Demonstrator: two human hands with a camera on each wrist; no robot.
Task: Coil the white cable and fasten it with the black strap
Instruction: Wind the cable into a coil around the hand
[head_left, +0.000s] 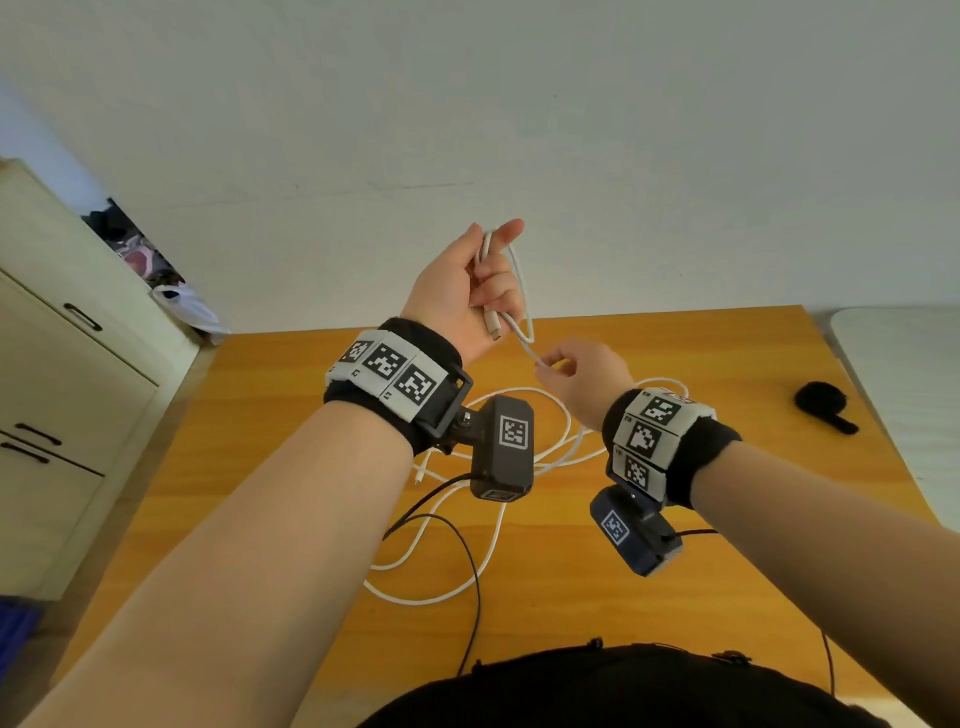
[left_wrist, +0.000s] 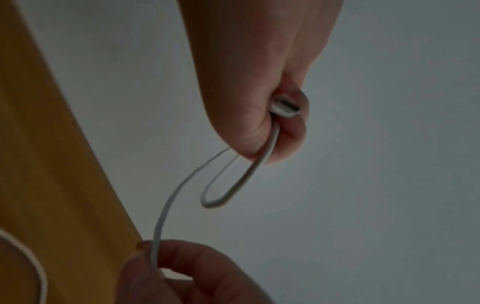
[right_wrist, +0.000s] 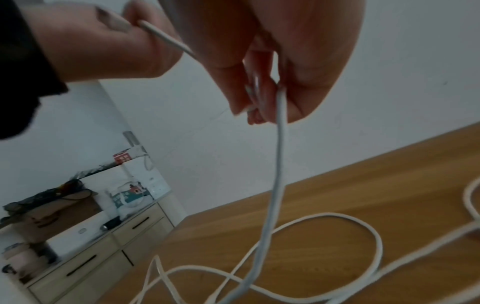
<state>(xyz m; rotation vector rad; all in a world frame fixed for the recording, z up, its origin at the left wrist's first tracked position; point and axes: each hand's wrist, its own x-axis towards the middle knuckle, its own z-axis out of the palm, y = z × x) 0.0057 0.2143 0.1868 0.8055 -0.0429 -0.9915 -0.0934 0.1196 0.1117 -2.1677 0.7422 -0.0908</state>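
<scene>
My left hand (head_left: 470, 291) is raised and clenched on the cable (head_left: 522, 291) near its plug, one small loop hanging from it. Just below, my right hand (head_left: 576, 376) pinches the next stretch — I'd feed it up in loops of matching size, without twist. The rest sprawls on the tabletop (head_left: 727, 519); the strap (head_left: 823, 402) waits far right.

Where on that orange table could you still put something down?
Bare wood shows between the loose white cable and the black strap at the table's right side, and along its left edge beside the cabinet. The middle is crowded: cable loops sprawl there under the left hand and right hand.
</scene>
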